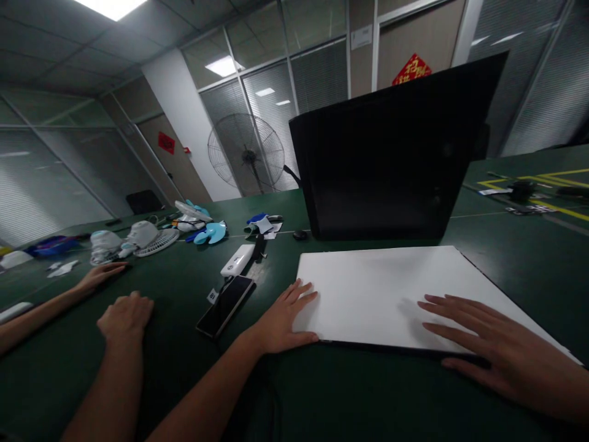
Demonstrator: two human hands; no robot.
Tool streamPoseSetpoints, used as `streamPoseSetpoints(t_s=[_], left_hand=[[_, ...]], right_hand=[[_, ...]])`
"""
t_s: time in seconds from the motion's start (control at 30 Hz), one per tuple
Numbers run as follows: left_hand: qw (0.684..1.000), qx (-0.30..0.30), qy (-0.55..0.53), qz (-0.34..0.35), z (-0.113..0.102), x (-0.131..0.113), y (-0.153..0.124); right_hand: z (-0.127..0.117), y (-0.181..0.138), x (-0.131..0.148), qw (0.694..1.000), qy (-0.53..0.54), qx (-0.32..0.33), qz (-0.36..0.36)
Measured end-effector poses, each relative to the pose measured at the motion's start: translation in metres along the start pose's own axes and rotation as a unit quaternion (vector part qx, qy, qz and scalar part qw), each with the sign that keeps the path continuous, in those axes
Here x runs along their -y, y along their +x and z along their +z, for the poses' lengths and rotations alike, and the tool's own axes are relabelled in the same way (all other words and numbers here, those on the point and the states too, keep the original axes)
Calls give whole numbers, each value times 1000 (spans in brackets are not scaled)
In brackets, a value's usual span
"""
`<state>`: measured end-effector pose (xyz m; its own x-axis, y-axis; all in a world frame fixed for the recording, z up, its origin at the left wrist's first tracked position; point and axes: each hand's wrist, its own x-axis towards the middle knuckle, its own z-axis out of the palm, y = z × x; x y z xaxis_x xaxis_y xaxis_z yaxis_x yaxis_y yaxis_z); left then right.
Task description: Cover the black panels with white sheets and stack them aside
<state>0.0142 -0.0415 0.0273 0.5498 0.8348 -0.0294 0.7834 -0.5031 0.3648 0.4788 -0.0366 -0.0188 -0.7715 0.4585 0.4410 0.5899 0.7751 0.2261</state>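
A flat white board (pixel 368 288) with a dark edge lies on the green table in front of me. My left hand (pixel 285 316) rests at the board's left edge, fingers spread on its white face and thumb near the front edge. Over the right part of the board is my right hand (pixel 488 350), its fingers stretched out and casting a shadow on the surface; whether the fingertips touch it I cannot tell. Just behind the board stands a large black panel-like object (pixel 381 166), tilted in view, whose kind I cannot make out.
Left of the board lie a black phone (pixel 225 306) and a white power bank (pixel 237 260). Another person's fist (pixel 124 316) and second hand (pixel 99 276) rest on the table (pixel 175 307). Small fans and fan parts (pixel 159 242) lie farther left; a dark mouse (pixel 300 235) lies behind.
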Motion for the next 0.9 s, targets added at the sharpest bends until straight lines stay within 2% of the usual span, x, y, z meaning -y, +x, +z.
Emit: streamPoseSetpoints(t_s=[0.1, 0.27, 0.43, 0.57, 0.73, 0.9], left_hand=[[1000, -4, -7, 9, 2, 4, -2], [1000, -1, -9, 16, 3, 8, -5], [1000, -3, -3, 25, 3, 9, -6], [1000, -1, 1, 25, 2, 7, -6], [1000, -1, -8, 23, -1, 3, -9], [998, -9, -25, 65, -9, 10, -11]], right_hand=[[-7, 7, 5, 998, -30, -34, -42], [-10, 14, 11, 995, -34, -57, -74], [-8, 9, 12, 994, -47, -36, -91], [-15, 5, 14, 991, -35, -27, -127], [-30, 8, 23, 977, -60, -78, -187], [-38, 11, 28, 973, -78, -106, -187]])
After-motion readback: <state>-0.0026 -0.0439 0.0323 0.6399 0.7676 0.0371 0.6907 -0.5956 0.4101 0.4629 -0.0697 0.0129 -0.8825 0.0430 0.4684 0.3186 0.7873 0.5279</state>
